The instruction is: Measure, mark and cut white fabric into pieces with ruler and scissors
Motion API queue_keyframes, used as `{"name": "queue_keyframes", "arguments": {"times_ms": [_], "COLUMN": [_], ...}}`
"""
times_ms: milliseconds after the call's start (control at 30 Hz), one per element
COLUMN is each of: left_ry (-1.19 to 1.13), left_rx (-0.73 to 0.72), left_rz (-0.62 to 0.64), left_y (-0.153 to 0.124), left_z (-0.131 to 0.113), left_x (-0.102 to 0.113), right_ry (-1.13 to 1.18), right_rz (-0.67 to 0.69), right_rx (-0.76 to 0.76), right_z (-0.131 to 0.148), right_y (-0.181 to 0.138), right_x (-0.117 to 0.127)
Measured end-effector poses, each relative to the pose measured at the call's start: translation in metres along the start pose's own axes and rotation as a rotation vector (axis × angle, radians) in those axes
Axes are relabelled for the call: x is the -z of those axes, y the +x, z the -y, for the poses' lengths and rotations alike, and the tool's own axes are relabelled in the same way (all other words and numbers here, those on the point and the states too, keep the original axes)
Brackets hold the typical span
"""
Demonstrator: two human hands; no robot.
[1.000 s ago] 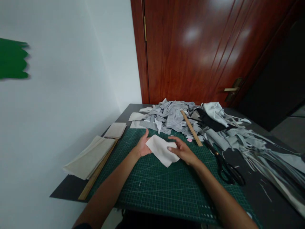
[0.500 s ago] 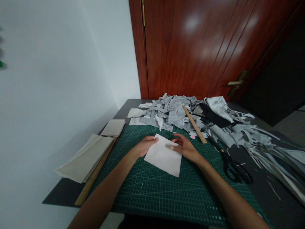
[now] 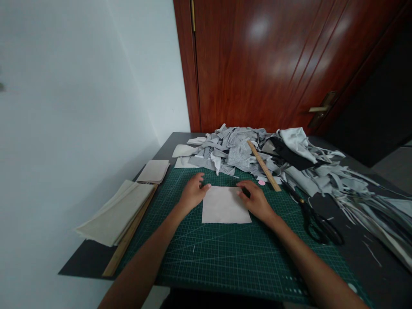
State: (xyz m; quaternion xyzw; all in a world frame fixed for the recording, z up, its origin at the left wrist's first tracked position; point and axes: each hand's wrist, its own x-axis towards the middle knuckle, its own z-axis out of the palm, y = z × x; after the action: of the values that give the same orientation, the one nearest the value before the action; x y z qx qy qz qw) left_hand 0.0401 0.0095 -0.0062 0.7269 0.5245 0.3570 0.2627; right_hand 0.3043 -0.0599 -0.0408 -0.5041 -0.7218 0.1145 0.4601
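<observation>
Head view | cloth square now flat on cutting mat, no longer skewed | left hand, right hand spread, pressing top corners

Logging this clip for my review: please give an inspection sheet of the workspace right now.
Surface: green gridded cutting mat on a dark table.
Job's things: white square fabric piece, flat on the mat.
Clutter: grey fabric scrap pile, wooden ruler, black scissors, cream fabric stack.
Hands: left hand and right hand open, touching the piece's far corners.
Cables: nothing seen.
Surroundings: white wall, red-brown wooden door.
</observation>
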Motion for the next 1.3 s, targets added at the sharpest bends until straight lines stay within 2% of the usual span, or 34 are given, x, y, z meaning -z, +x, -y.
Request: {"name": "queue_keyframes", "arguments": {"times_ms": [33, 67, 133, 233, 367, 433, 567, 600, 667, 767, 800, 900, 967, 1067, 1133, 1167, 1233, 1300], "left_ry": [0.12, 0.211, 0.335, 0.425, 0.451, 0.454, 0.413, 0.376, 0.284, 0.167, 0.149, 0.158, 0.183, 0.206, 0.198, 0.184, 0.128, 0.021], "left_rx": [-0.093, -0.173, -0.272, -0.294, -0.298, -0.295, -0.3, -0.322, -0.4, -0.489, -0.49, -0.47, -0.479, -0.491, -0.474, -0.467, -0.449, -0.392], "left_rz": [-0.019, 0.014, 0.142, 0.26, 0.28, 0.251, 0.072, 0.06, 0.167, 0.483, 0.549, 0.603, 0.616, 0.641, 0.589, 0.517, 0.274, -0.039], "left_y": [-0.001, -0.002, -0.003, -0.002, 0.001, 0.001, -0.003, -0.005, -0.01, -0.021, -0.024, -0.031, -0.032, -0.03, -0.027, -0.024, -0.02, -0.015], "left_z": [0.0, 0.0, 0.001, 0.004, 0.01, 0.011, 0.004, 0.001, -0.006, -0.015, -0.016, -0.019, -0.019, -0.017, -0.016, -0.016, -0.017, -0.019], "left_x": [0.003, 0.005, 0.011, 0.017, 0.018, 0.017, 0.009, 0.005, -0.002, -0.011, -0.013, -0.017, -0.017, -0.016, -0.013, -0.012, -0.007, -0.001], "right_ry": [-0.013, -0.032, -0.096, -0.204, -0.235, -0.216, -0.173, -0.186, -0.288, -0.601, -0.693, -0.76, -0.66, -0.529, -0.477, -0.447, -0.377, -0.248], "right_rz": [0.075, 0.15, 0.254, 0.342, 0.439, 0.443, 0.331, 0.278, 0.127, -0.151, -0.208, -0.201, -0.168, -0.195, -0.194, -0.186, -0.15, -0.054], "right_rx": [0.035, 0.059, 0.064, 0.015, -0.032, -0.053, -0.047, -0.047, -0.091, -0.27, -0.329, -0.445, -0.495, -0.532, -0.512, -0.493, -0.425, -0.309], "right_z": [0.004, 0.007, 0.011, 0.009, 0.004, 0.002, -0.001, -0.003, -0.008, -0.019, -0.023, -0.036, -0.044, -0.051, -0.052, -0.05, -0.043, -0.032], "right_y": [0.0, -0.001, -0.001, -0.002, -0.003, -0.003, 0.002, 0.004, 0.007, 0.006, 0.004, -0.001, -0.002, 0.002, 0.006, 0.007, 0.008, 0.008], "right_x": [0.003, 0.005, 0.011, 0.019, 0.03, 0.035, 0.04, 0.042, 0.048, 0.058, 0.061, 0.065, 0.066, 0.07, 0.075, 0.077, 0.081, 0.082]}}
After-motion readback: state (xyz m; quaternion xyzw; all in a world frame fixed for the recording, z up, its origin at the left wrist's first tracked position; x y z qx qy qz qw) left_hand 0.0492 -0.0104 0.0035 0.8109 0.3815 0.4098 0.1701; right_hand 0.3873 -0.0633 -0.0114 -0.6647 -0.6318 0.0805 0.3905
